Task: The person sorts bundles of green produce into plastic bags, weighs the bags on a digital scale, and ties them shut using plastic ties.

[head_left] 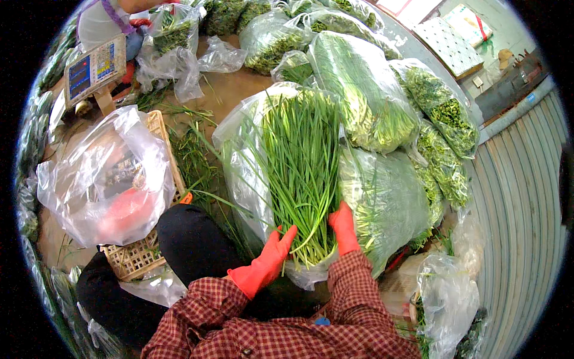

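A thick bundle of green garlic chives point(302, 155) lies in an opened clear plastic bag point(245, 158), pale stem ends toward me. My left hand point(263, 263), in a red rubber glove, rests at the bundle's lower left, thumb and fingers apart beside the stems. On the opposite side, my right hand point(343, 229), gloved the same way, is closed against the stems and bag edge. Its fingertips are partly hidden, so I cannot make out what they grip. Another clear bag of greens point(385, 200) sits right beside that hand.
Several filled bags, including a tall bag of chives point(359, 90), crowd the far right. At left, a clear bag point(107, 179) covers part of a tan plastic crate point(134, 257). A digital scale point(95, 69) stands beyond, near another person's arm point(140, 5). Loose greens point(197, 158) litter the floor.
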The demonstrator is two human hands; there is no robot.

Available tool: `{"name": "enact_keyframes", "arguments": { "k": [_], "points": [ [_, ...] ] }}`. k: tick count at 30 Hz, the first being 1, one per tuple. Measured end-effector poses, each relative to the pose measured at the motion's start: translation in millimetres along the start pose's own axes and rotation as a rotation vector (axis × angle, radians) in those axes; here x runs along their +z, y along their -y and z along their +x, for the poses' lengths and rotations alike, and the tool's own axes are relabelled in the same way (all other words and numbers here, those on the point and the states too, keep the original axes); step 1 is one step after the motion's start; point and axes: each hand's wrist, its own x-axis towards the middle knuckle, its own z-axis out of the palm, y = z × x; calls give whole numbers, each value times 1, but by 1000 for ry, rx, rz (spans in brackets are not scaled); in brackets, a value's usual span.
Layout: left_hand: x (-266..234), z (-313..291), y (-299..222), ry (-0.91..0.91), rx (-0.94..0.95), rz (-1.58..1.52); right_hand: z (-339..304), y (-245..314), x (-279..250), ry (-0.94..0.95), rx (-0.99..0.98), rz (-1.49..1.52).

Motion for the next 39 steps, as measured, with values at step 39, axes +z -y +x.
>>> {"name": "enact_keyframes", "arguments": {
  "k": [39],
  "points": [
    [-18,-33,-39,275,-53,-222,-138,143,-116,511,-40,1164]
  ]
}}
